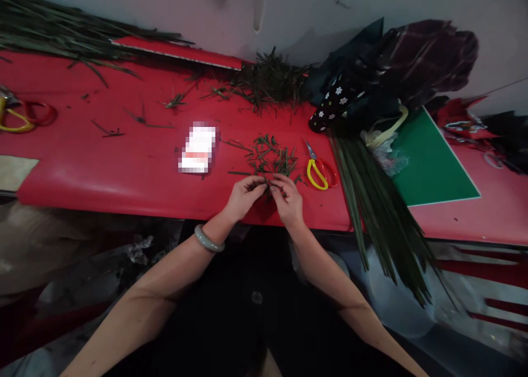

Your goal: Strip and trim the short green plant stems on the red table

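Note:
Both hands meet near the front edge of the table, fingertips pinched almost together. My left hand (246,197), with a pale green bangle (209,239) on its wrist, is closed at thumb and forefinger. Opposite it, my right hand (289,200) is closed in the same way. A small dark green leaf strip (268,184) shows between the fingertips; most of it is hidden by the fingers. Just beyond lies a loose pile of cut leaf pieces (274,157). Yellow-and-red-handled scissors (317,172) rest to the right of the pile, blades pointing away.
A blurred-out bright phone-like screen (198,149) lies on the red table (124,173). Long leaves (371,212) hang over the front edge beside a green board (437,168). Umbrellas (429,58) lie at the back right, more scissors (25,113) far left, leaf bundles (74,31) behind.

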A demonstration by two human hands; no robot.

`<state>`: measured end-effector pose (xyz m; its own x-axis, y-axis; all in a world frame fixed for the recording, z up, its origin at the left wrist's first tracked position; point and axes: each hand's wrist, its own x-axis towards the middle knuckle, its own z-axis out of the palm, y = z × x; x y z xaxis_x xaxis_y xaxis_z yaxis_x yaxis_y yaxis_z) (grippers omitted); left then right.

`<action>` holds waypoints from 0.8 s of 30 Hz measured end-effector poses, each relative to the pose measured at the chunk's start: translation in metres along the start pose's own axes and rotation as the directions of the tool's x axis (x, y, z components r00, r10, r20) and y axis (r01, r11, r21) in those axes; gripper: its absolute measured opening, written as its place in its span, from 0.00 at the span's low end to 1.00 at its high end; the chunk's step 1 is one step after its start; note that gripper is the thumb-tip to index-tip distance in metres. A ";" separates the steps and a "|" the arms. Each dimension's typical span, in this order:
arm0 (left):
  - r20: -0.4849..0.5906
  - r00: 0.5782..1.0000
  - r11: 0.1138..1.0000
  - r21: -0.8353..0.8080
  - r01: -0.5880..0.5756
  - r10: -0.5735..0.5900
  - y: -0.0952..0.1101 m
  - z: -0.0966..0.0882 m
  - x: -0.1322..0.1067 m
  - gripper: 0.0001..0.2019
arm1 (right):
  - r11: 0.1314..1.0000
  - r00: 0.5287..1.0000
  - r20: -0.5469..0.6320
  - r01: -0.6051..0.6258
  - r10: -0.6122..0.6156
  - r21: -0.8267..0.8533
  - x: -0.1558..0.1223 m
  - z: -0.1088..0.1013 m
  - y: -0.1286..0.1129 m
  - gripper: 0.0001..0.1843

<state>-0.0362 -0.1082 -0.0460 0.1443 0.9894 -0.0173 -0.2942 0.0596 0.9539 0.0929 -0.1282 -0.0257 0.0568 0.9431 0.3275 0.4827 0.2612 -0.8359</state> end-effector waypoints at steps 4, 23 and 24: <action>0.094 0.995 0.985 0.163 -0.050 0.035 0.005 0.004 -0.002 0.07 | 0.998 1.000 0.013 0.004 -0.005 0.060 0.002 -0.001 -0.001 0.08; 0.181 0.982 0.955 0.275 -0.112 0.063 0.007 0.007 -0.003 0.02 | 0.968 0.995 -0.012 -0.093 0.099 0.234 0.004 0.000 0.005 0.04; 0.180 0.982 0.954 0.278 -0.111 0.062 0.008 0.008 -0.003 0.02 | 0.969 0.995 -0.033 -0.083 0.093 0.232 0.004 0.002 0.005 0.03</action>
<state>-0.0317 -0.1113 -0.0363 0.2933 0.9512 0.0956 -0.0342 -0.0895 0.9954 0.0942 -0.1227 -0.0293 0.1301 0.9561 0.2624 0.2600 0.2225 -0.9396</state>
